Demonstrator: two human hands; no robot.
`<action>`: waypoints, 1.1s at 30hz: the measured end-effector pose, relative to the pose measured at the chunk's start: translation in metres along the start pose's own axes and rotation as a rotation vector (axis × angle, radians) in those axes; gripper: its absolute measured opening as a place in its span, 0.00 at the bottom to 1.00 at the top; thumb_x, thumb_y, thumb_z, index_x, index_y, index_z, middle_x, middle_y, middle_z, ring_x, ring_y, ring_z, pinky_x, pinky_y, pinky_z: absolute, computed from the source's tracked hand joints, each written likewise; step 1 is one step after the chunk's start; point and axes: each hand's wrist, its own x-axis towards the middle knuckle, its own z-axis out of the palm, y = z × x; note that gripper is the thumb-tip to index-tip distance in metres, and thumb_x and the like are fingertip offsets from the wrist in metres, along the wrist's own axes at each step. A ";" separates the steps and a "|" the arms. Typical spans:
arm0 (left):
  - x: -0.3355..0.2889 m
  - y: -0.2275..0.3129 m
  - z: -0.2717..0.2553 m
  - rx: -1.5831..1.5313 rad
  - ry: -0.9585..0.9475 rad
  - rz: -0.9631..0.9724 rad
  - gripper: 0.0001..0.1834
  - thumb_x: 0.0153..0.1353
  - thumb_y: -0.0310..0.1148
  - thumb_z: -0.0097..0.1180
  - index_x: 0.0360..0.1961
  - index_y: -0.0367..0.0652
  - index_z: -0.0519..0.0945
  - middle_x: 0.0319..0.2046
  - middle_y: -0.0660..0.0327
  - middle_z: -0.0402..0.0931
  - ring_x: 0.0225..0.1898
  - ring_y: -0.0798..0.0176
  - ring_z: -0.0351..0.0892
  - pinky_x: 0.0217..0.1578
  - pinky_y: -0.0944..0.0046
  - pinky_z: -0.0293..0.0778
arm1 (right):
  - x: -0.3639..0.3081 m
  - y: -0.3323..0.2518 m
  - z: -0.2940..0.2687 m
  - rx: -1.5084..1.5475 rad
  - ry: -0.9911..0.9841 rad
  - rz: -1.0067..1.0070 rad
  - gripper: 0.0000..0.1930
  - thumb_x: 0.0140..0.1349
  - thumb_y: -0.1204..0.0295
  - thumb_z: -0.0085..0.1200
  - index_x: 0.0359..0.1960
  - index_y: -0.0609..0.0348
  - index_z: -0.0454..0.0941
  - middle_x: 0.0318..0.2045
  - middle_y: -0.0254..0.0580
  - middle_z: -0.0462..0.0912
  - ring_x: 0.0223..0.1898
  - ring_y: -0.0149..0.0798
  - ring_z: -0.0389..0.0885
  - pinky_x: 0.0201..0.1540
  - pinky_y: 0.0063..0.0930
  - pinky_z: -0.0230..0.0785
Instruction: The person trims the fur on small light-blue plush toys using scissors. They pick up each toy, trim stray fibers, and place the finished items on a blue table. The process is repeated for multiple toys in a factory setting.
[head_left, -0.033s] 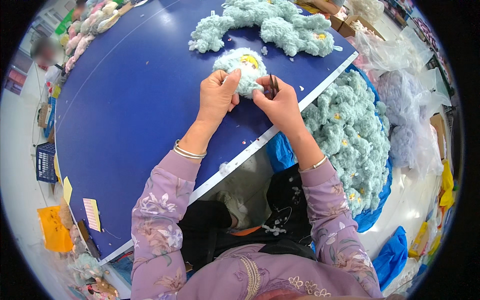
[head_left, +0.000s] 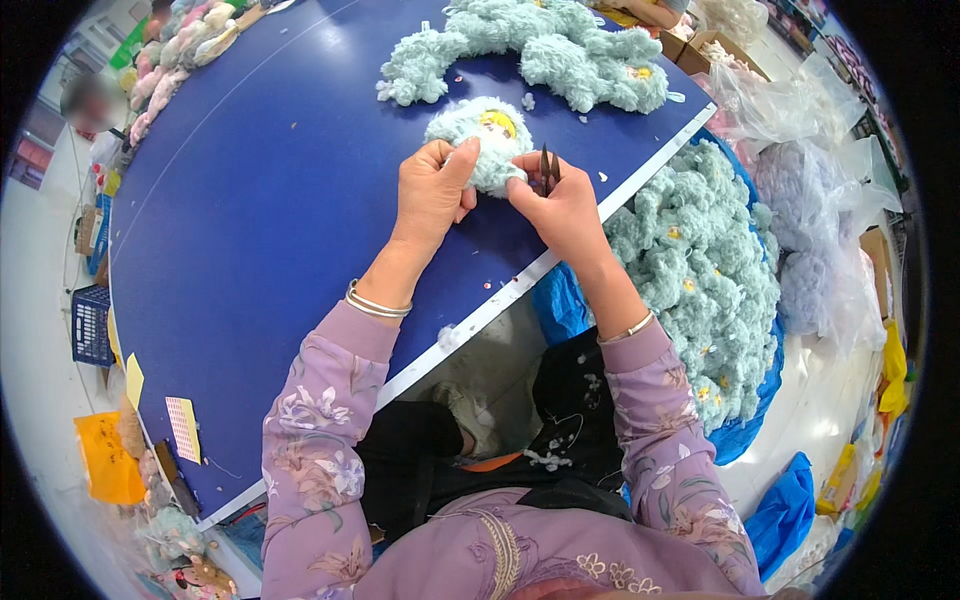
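Note:
My left hand [head_left: 430, 195] grips a fluffy pale teal plush piece [head_left: 485, 130] with a yellow patch on it, holding it on the blue table [head_left: 250, 220]. My right hand [head_left: 565, 205] pinches the right edge of the same piece. It also holds small dark thread snips [head_left: 548, 168], blades pointing up beside the plush. Both hands sit close together near the table's right front edge. Bits of teal fluff lie on the table around them.
More teal plush pieces [head_left: 540, 45] are heaped at the table's far side. A big pile [head_left: 700, 270] fills a blue bag to my right, with clear plastic bags [head_left: 810, 200] beyond. Pink plush [head_left: 170, 55] lines the far left; a blue crate [head_left: 90, 325] stands on the floor.

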 end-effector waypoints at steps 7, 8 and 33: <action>0.005 -0.002 -0.005 -0.078 0.005 -0.080 0.19 0.63 0.46 0.59 0.20 0.47 0.71 0.13 0.68 0.69 0.11 0.77 0.63 0.10 0.76 0.56 | -0.001 -0.009 -0.006 0.373 -0.117 0.256 0.12 0.58 0.73 0.53 0.42 0.66 0.77 0.25 0.32 0.78 0.19 0.20 0.66 0.18 0.17 0.57; 0.005 -0.002 -0.004 -0.077 0.016 -0.087 0.21 0.62 0.46 0.60 0.18 0.48 0.70 0.12 0.68 0.67 0.11 0.77 0.63 0.10 0.76 0.56 | -0.001 -0.009 -0.005 0.372 -0.104 0.249 0.12 0.58 0.73 0.53 0.42 0.66 0.77 0.25 0.32 0.78 0.19 0.20 0.66 0.18 0.17 0.56; 0.017 -0.018 -0.010 -0.240 0.081 0.043 0.13 0.62 0.33 0.52 0.45 0.39 0.69 0.28 0.63 0.73 0.20 0.74 0.70 0.17 0.71 0.65 | 0.001 -0.003 -0.016 -0.055 -0.041 -0.146 0.13 0.57 0.68 0.61 0.38 0.63 0.75 0.30 0.31 0.77 0.27 0.22 0.69 0.27 0.20 0.63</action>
